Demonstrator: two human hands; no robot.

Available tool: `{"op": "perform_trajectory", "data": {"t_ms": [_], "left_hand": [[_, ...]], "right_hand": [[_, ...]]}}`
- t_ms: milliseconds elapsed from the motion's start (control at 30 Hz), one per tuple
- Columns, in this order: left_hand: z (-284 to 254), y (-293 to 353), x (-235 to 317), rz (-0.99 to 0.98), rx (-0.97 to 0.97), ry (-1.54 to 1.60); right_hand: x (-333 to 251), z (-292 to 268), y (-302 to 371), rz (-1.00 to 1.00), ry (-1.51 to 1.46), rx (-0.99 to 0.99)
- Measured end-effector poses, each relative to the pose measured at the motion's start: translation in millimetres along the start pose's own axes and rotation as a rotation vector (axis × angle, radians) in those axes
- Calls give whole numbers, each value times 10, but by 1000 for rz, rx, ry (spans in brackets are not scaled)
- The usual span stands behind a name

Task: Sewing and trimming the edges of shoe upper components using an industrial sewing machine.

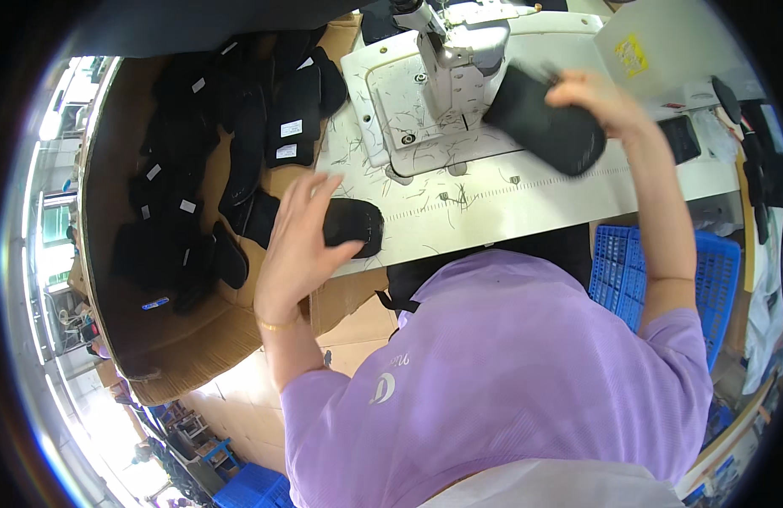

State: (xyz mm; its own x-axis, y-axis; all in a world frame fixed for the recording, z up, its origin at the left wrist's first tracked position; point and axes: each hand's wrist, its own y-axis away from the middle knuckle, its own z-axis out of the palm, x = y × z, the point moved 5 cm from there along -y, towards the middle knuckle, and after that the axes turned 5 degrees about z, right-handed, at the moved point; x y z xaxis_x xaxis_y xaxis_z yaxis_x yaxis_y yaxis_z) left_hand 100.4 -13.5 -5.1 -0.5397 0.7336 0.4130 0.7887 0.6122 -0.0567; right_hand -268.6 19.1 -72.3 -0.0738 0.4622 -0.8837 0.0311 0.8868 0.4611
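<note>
My right hand [601,102], smeared by motion, grips a flat black insole-shaped piece [548,127] with a rounded end, held above the table to the right of the sewing machine [459,72]. My left hand [300,233] is open, its fingers spread and thumb apart, over another black rounded piece [356,227] at the table's left edge. Light stitches run near that piece's rounded end; part of it is hidden behind the hand. Whether my left fingers touch it I cannot tell.
A large cardboard box [167,360] on the left holds many black pieces with small white labels. Thread scraps litter the white table [493,199]. A blue crate [717,262] stands below on the right, and a dark phone-like object [681,140] lies at the table's right end.
</note>
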Motion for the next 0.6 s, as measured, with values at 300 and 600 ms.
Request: {"op": "perform_trajectory", "data": {"t_ms": [300,600], "left_hand": [[524,479,-517,-214,-55,-252],[542,493,-539,-147,24,-205]], "right_hand": [[-459,-300,-1040,-790,610,736],[-547,142,-1626,-700,623,722]]}}
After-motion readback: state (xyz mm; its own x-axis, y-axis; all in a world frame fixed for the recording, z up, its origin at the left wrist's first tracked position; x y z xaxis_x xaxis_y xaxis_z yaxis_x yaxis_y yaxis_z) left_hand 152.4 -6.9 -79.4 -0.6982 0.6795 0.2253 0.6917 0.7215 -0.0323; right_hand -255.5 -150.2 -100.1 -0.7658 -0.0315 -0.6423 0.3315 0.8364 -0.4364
